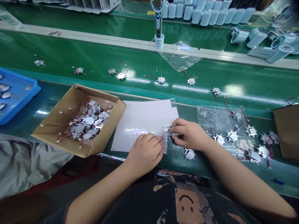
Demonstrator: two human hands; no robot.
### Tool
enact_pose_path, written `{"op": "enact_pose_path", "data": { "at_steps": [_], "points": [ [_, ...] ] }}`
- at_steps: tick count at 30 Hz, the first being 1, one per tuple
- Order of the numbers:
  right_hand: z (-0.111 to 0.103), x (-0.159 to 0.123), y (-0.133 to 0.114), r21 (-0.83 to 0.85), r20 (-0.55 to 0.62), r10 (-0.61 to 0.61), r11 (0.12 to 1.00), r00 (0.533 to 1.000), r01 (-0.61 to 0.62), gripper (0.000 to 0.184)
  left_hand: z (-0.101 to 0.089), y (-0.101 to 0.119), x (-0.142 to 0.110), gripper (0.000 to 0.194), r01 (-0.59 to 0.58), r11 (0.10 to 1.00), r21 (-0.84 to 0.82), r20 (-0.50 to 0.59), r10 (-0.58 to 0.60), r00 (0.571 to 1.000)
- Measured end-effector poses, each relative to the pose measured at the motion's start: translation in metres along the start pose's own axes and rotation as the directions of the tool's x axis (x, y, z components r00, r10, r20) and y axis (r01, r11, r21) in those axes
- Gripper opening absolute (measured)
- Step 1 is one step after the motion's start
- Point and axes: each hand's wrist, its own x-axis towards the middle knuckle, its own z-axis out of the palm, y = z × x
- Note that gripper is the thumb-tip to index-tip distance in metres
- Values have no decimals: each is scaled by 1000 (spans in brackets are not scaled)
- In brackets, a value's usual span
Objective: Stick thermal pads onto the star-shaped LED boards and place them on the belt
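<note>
By the sheet (150, 113) at three o'clock, right hand (189, 134) pinches tool (174, 134), best guided slowly; left hand (146, 152), at six, curls, hold unclear.

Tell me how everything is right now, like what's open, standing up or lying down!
Left hand: curled, palm down over the white sheet
Right hand: pinching a thin piece
White sheet: lying flat
Left cardboard box: open, holding metal parts
Blue tray: open, holding round discs
Ring-topped device: upright
Clear plastic: spread out
</note>
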Motion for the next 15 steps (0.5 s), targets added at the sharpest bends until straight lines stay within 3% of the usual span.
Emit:
{"op": "enact_pose_path", "data": {
  "at_steps": [7,15],
  "points": [
    [0,1,-1,4,-17,12,1000,1000,-12,22,-6,-7,5,18,12,999,-39,12,-11,1000],
    [1,1,-1,-24,-21,5,1000,1000,-5,23,-9,-29,19,18,201,979,28,8,-201,979]
  ]
}}
